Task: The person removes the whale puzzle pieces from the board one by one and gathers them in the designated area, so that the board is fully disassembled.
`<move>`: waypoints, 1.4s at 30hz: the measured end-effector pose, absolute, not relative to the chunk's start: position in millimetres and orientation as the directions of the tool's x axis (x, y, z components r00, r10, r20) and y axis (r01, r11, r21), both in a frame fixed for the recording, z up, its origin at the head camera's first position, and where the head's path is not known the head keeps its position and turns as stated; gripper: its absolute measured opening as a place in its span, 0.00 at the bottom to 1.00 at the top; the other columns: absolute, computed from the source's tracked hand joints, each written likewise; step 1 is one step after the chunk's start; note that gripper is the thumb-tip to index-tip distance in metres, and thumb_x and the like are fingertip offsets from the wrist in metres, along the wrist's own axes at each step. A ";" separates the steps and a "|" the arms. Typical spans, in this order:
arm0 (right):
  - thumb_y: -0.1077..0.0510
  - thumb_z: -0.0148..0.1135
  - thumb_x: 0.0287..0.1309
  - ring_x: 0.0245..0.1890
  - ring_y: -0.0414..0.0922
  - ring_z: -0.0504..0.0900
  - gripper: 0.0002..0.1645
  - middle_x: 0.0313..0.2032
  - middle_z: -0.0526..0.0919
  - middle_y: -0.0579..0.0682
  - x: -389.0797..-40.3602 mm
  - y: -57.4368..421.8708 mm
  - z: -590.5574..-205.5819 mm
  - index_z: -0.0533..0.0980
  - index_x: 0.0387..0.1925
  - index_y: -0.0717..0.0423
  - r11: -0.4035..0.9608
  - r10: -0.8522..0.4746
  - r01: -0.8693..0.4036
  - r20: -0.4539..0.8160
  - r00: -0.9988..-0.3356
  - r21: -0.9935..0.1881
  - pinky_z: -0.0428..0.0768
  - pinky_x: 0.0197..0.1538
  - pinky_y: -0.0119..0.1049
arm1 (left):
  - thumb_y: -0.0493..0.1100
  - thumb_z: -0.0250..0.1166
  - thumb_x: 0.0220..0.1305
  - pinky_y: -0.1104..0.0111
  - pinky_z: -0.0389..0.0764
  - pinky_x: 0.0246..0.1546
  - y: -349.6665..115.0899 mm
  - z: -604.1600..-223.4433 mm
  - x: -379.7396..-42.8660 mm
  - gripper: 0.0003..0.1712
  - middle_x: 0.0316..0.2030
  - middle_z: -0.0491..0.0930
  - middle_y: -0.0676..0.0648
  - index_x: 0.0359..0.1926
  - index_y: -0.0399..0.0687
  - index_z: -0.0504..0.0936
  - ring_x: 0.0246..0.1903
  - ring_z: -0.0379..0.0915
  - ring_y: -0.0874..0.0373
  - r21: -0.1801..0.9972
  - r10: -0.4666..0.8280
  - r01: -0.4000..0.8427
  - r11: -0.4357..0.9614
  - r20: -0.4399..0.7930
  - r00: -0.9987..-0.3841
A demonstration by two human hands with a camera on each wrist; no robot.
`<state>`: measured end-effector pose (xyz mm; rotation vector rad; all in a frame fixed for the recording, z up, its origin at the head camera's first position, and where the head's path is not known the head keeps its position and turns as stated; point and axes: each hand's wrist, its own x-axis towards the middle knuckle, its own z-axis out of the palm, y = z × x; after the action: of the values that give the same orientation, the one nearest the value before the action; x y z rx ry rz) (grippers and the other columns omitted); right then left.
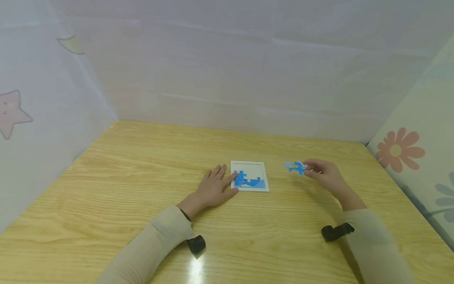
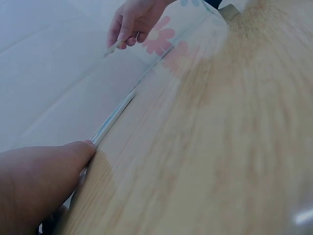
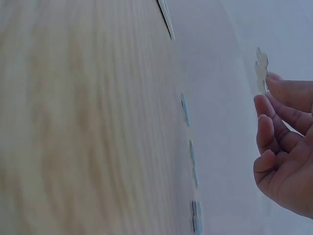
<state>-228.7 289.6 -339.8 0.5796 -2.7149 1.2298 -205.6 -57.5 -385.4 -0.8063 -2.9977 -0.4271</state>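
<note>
My left hand lies palm down with fingers spread. Its index fingertip and thumb reach onto the left side of a white puzzle tray. Joined blue puzzle pieces cover the tray's lower and left part, while its upper right shows bare white. Right of the tray, my right hand is raised over the table and pinches a jigsaw puzzle piece between thumb and fingers. The pale back of this piece faces the right wrist view; from the head view it looks blue.
Several flat puzzle pieces lie on the wooden table, seen edge-on in the right wrist view. Fabric walls enclose the table at the back, left and right. A black wrist camera hangs below the left sleeve.
</note>
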 end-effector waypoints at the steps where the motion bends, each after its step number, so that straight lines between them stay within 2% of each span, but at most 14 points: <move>1: 0.58 0.57 0.54 0.29 0.43 0.71 0.20 0.33 0.75 0.55 -227.8 292.5 -339.8 0.71 0.48 0.63 0.596 -0.295 -0.383 0.251 -0.922 -0.706 0.71 0.25 0.36 | 0.63 0.41 0.60 0.51 0.40 0.56 -57.5 -385.4 -205.8 0.34 0.63 0.43 0.37 0.65 0.58 0.53 0.62 0.35 0.45 0.260 0.490 0.493 0.831 0.078 -0.868; 9: 0.55 0.56 0.55 0.30 0.40 0.72 0.22 0.33 0.73 0.55 -225.8 309.3 -346.2 0.70 0.49 0.65 0.588 -0.264 -0.332 0.213 -0.941 -0.737 0.72 0.30 0.37 | 0.63 0.42 0.60 0.51 0.40 0.56 -57.6 -386.4 -206.9 0.33 0.63 0.43 0.38 0.65 0.59 0.53 0.62 0.35 0.45 0.252 0.483 0.486 0.837 0.076 -0.872; 16: 0.53 0.56 0.55 0.29 0.46 0.73 0.25 0.33 0.73 0.55 -227.9 318.5 -356.0 0.69 0.50 0.65 0.588 -0.238 -0.265 0.149 -0.960 -0.764 0.72 0.30 0.39 | 0.65 0.38 0.60 0.51 0.37 0.57 -60.8 -390.0 -207.1 0.35 0.63 0.42 0.36 0.65 0.57 0.53 0.62 0.33 0.45 0.308 0.501 0.514 0.801 0.126 -0.856; 20: 0.55 0.56 0.54 0.28 0.41 0.73 0.25 0.33 0.73 0.57 -229.0 323.1 -362.3 0.68 0.50 0.68 0.582 -0.227 -0.231 0.118 -0.967 -0.780 0.73 0.30 0.36 | 0.66 0.37 0.60 0.51 0.37 0.56 -60.6 -389.0 -205.5 0.35 0.63 0.42 0.36 0.65 0.57 0.53 0.62 0.33 0.44 0.299 0.504 0.518 0.801 0.129 -0.854; 23: 0.56 0.57 0.54 0.29 0.39 0.72 0.25 0.34 0.73 0.57 -228.8 325.2 -365.0 0.68 0.50 0.69 0.588 -0.222 -0.215 0.100 -0.970 -0.780 0.72 0.31 0.35 | 0.63 0.40 0.61 0.51 0.39 0.56 -58.8 -384.7 -202.9 0.34 0.63 0.44 0.36 0.64 0.56 0.55 0.62 0.35 0.44 0.277 0.494 0.503 0.819 0.106 -0.863; 32: 0.54 0.58 0.52 0.35 0.46 0.70 0.26 0.37 0.73 0.59 -228.6 326.5 -369.4 0.70 0.49 0.67 0.619 -0.199 -0.162 0.046 -0.979 -0.768 0.71 0.31 0.34 | 0.62 0.42 0.61 0.50 0.41 0.56 -57.9 -382.9 -203.1 0.33 0.63 0.44 0.37 0.64 0.56 0.55 0.62 0.36 0.44 0.274 0.489 0.496 0.824 0.098 -0.867; 36: 0.53 0.58 0.53 0.38 0.49 0.70 0.26 0.40 0.73 0.60 -229.0 329.5 -373.4 0.69 0.50 0.66 0.628 -0.189 -0.129 0.010 -0.982 -0.767 0.71 0.35 0.37 | 0.62 0.42 0.61 0.50 0.41 0.56 -58.0 -383.6 -203.9 0.33 0.63 0.44 0.37 0.64 0.56 0.55 0.62 0.36 0.44 0.270 0.493 0.501 0.822 0.102 -0.864; 42: 0.53 0.58 0.53 0.36 0.49 0.70 0.26 0.38 0.73 0.58 -230.5 332.4 -377.6 0.69 0.50 0.66 0.645 -0.185 -0.116 -0.007 -0.983 -0.755 0.71 0.34 0.37 | 0.63 0.42 0.60 0.51 0.41 0.56 -57.8 -383.6 -203.8 0.33 0.63 0.44 0.36 0.64 0.56 0.55 0.62 0.36 0.44 0.276 0.495 0.502 0.820 0.101 -0.863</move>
<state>-230.5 332.4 -377.6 0.2674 -2.9247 1.3330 -203.8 -57.8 -383.6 -0.8146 -2.9729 -0.4615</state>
